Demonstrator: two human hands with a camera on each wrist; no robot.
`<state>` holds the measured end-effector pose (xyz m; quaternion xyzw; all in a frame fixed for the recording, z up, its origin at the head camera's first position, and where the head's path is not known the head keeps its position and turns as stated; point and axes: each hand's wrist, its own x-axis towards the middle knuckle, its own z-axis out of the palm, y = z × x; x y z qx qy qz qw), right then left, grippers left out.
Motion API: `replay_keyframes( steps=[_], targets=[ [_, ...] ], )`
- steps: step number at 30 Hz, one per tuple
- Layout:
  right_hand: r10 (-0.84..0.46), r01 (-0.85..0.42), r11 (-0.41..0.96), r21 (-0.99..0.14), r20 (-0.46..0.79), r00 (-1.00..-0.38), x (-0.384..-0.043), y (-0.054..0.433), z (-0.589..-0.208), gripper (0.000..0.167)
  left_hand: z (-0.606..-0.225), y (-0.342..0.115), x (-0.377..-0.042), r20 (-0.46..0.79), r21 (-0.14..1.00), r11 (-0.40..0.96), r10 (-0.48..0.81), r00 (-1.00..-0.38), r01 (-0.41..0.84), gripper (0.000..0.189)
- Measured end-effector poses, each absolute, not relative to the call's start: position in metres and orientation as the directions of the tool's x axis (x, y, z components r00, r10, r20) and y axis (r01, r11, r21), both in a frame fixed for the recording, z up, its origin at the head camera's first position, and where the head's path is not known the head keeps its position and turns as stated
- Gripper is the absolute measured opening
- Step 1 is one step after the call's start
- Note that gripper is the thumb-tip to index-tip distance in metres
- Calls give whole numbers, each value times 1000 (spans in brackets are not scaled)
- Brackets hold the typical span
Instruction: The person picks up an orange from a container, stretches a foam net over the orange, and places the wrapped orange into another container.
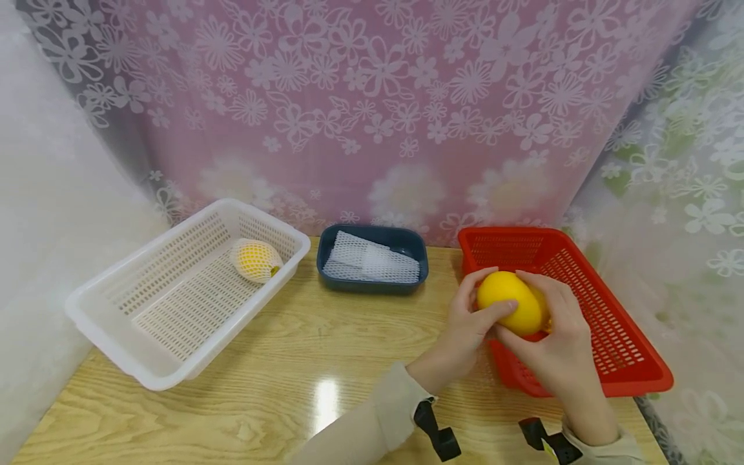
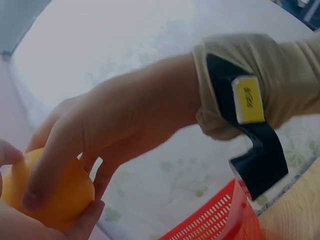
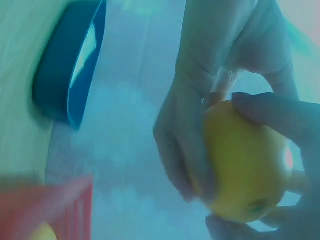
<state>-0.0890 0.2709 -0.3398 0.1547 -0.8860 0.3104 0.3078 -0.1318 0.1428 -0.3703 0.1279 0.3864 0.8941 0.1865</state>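
Observation:
Over the near left side of the red basket (image 1: 616, 323), both hands hold a smooth, rounded yellow fruit (image 1: 526, 313). My left hand (image 1: 467, 326) grips it from the left, its thumb lying across the front. On the other side my right hand (image 1: 560, 339) curls round it, with the thumb underneath in the head view. A small dark spot shows at one end of the fruit (image 3: 245, 170) in the right wrist view. More yellow (image 1: 542, 303) appears just behind it, between the fruit and my right hand. Part of another yellow fruit (image 3: 42, 233) lies inside the red basket.
A white basket (image 1: 174, 381) at the left holds a yellow fruit (image 1: 256, 259) in a white foam net. At the back middle, a dark blue tray (image 1: 372, 287) contains several white foam nets (image 1: 372, 259). Floral curtains (image 1: 372, 129) border the wooden table (image 1: 290, 361).

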Motion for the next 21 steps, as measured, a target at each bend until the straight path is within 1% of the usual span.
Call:
replay_keyframes(
  steps=[4, 7, 9, 13, 17, 21],
  targets=[
    [-96, -517, 690, -507, 643, -760, -93, 249, -348, 92, -375, 119, -132, 54, 645, -700, 442, -896, -307, 45],
    [-92, -521, 654, -548, 626, -774, -97, 234, -357, 94, -382, 101, -132, 18, 608, -723, 426, -904, -329, 46],
    [-84, -509, 630, -587, 600, -796, -100, 225, -364, 92, -389, 90, -132, 2, 595, -731, 415, -910, -332, 46],
    [-83, -503, 546, -670, 555, -828, -108, 208, -380, 89, -405, 68, -134, -9, 580, -740, 413, -911, -341, 45],
    [-120, -540, 471, -698, 556, -822, -115, 192, -397, 87, -426, 44, -137, 19, 581, -735, 442, -897, -350, 40],
    [-172, -563, 407, -719, 545, -820, -120, 178, -417, 86, -454, 21, -142, 74, 627, -712, 456, -887, -314, 36]
  ],
)
